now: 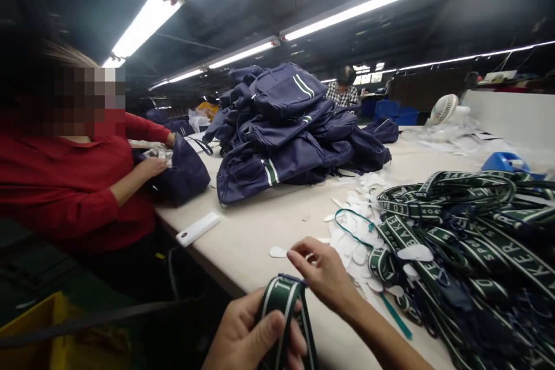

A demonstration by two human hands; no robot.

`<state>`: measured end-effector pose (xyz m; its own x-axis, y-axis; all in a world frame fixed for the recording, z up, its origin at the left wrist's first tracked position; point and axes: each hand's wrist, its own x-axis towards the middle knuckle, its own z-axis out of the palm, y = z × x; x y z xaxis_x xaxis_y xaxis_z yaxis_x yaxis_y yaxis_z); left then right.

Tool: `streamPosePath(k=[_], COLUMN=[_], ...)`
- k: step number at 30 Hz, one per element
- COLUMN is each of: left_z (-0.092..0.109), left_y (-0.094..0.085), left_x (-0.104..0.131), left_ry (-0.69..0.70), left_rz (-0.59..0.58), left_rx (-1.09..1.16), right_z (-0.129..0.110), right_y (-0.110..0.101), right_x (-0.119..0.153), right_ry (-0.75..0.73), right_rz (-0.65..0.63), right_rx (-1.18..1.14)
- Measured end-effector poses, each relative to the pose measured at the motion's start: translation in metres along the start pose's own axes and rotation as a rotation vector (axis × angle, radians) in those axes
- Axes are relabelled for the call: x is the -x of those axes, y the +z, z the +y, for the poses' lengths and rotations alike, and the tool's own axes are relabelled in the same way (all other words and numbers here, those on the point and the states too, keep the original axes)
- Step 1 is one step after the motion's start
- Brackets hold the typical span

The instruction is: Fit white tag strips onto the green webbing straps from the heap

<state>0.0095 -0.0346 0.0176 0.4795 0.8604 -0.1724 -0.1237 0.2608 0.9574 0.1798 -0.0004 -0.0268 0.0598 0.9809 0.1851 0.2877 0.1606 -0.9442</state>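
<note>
My left hand (247,332) is wrapped around a folded dark green strap (277,298) with white edge stripes and white lettering, held just off the table's front edge. Above and to the right of it, my right hand (325,274) has thumb and forefinger pinched together at one end of a small rounded white paper piece (277,251). Similar white pieces (358,225) lie scattered beyond the right wrist. On the right side a big tangled heap of the same green lettered straps (481,231) covers the table.
A pile of navy bags (281,139) stands mid-table. At left, a person in a red top (73,185) handles a navy bag (186,170). Nearby lie a white flat object (198,229), a blue tape dispenser (507,162), a fan (444,108) and a yellow crate (56,324).
</note>
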Motion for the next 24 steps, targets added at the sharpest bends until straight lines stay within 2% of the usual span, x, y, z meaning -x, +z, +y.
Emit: streamPosePath(k=[2, 4, 5, 11, 13, 15, 18, 21, 22, 24], left_z=[0.003, 0.004, 0.004, -0.005, -0.007, -0.008, -0.006, -0.002, -0.002, -0.004], left_y=[0.001, -0.002, -0.004, -0.026, -0.03, -0.03, -0.026, -0.019, -0.018, -0.017], left_x=[-0.012, -0.026, -0.033, -0.06, -0.063, -0.064, -0.063, -0.061, -0.061, -0.064], left_ry=[-0.036, -0.035, -0.041, -0.073, -0.071, -0.084, -0.12, -0.165, -0.171, -0.148], left_rz=[0.007, 0.019, 0.023, 0.036, 0.036, 0.05, 0.105, 0.177, 0.191, 0.198], left_rx=[0.106, 0.18, 0.211, 0.41, 0.455, 0.478, 0.476, 0.424, 0.403, 0.364], right_z=[-0.01, -0.01, -0.006, 0.036, 0.045, 0.051, 0.058, 0.064, 0.065, 0.065], right_y=[-0.012, -0.018, -0.018, -0.002, 0.006, 0.014, 0.021, 0.025, 0.026, 0.03], right_x=[0.003, 0.003, 0.002, 0.0, 0.0, 0.0, -0.002, -0.003, -0.001, 0.003], right_ry=[-0.109, -0.117, -0.099, 0.063, 0.101, 0.073, 0.003, -0.007, 0.003, 0.033], right_rz=[-0.186, -0.38, -0.421, -0.442, -0.411, -0.336, -0.179, -0.002, 0.013, -0.034], right_rx=[-0.329, -0.525, -0.57, -0.865, -0.901, -0.847, -0.678, -0.501, -0.479, -0.517])
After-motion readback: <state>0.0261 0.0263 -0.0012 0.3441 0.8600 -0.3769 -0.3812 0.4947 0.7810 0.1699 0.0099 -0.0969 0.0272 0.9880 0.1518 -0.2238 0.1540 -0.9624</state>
